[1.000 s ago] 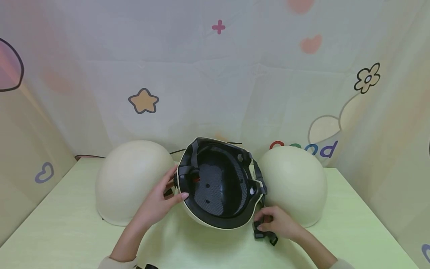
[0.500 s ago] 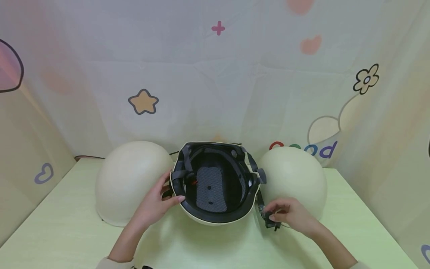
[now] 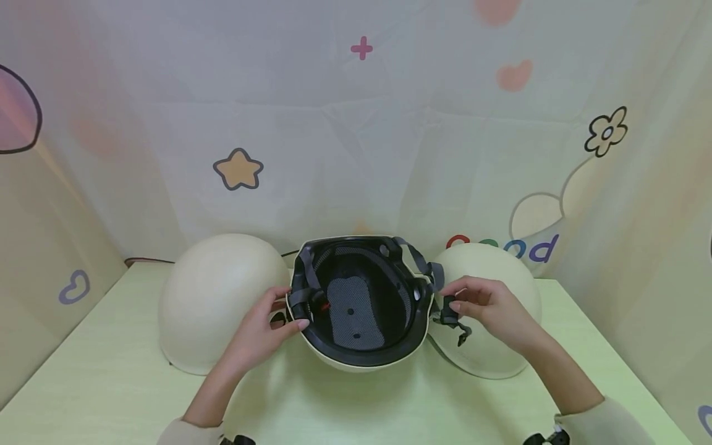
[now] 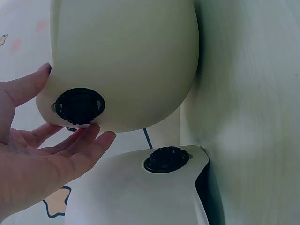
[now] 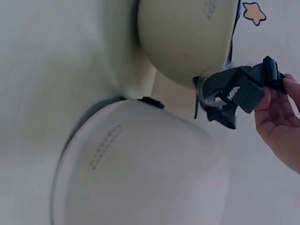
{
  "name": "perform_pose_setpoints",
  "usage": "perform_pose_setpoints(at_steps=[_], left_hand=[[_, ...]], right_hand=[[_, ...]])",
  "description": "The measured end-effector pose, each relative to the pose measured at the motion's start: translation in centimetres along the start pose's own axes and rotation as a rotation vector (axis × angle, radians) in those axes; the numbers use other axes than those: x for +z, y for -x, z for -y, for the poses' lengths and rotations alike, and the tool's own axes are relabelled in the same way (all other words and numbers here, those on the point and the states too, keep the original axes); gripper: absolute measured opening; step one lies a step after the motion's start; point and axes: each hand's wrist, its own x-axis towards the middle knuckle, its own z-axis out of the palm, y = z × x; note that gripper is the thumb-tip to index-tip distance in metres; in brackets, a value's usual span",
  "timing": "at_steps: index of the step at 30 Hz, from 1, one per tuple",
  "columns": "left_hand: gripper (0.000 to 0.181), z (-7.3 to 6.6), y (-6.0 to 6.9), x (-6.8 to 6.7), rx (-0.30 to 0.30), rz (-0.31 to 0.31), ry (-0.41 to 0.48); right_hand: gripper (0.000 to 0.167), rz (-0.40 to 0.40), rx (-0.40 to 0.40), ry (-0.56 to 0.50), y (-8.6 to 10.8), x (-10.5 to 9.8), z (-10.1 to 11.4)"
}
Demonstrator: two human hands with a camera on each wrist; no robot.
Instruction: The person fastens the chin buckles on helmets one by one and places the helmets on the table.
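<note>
A cream helmet (image 3: 356,369) lies upside down in the middle of the table, its black padded lining (image 3: 356,309) facing up. My left hand (image 3: 258,334) grips its left side, thumb on the rim and fingers outside. In the left wrist view, those fingers lie by a round black knob (image 4: 79,106) on the shell. Off the helmet's right side, my right hand (image 3: 497,312) pinches the black buckle (image 3: 448,310) of the chin strap between thumb and fingers, above the table. The right wrist view has the dark strap (image 5: 224,82) hanging, bunched, from the fingertips (image 5: 291,85).
Two more cream helmets stand dome up, one on the left (image 3: 217,303) and one on the right (image 3: 489,346), close beside the middle one. A pale green table (image 3: 356,414) runs back to a printed curtain (image 3: 311,136). A thin dark cord (image 3: 150,259) lies at the back left.
My right hand has lifted the buckle up and to the right, away from the table. The helmet has turned and tipped slightly under my left hand, which stays at its left side.
</note>
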Motion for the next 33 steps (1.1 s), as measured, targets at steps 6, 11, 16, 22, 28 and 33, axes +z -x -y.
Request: perform_pose_setpoints(at_steps=[6,11,16,22,28,33], left_hand=[[0.056,-0.1,-0.3,0.0,0.017,0.03,-0.03],[0.057,-0.2,-0.5,-0.1,0.045,0.066,-0.05],[0.054,-0.3,-0.6,-0.2,0.086,0.084,-0.075],[0.05,-0.2,-0.9,-0.1,0.097,0.09,-0.096],[0.05,-0.5,-1.0,-0.2,0.097,0.092,-0.136],[0.049,-0.8,-1.1,-0.2,0.112,0.101,-0.178]], right_hand=[[0.023,0.02,-0.023,-0.024,-1.2,0.8,1.1],[0.023,0.027,-0.006,-0.021,-1.7,2.0,1.3],[0.022,0.029,0.022,-0.019,-1.8,3.1,0.9],[0.019,0.032,0.026,-0.007,-1.7,3.9,0.3],[0.016,0.016,0.019,0.003,-1.8,4.1,0.1],[0.01,0.013,0.008,0.014,-1.6,4.2,-0.2]])
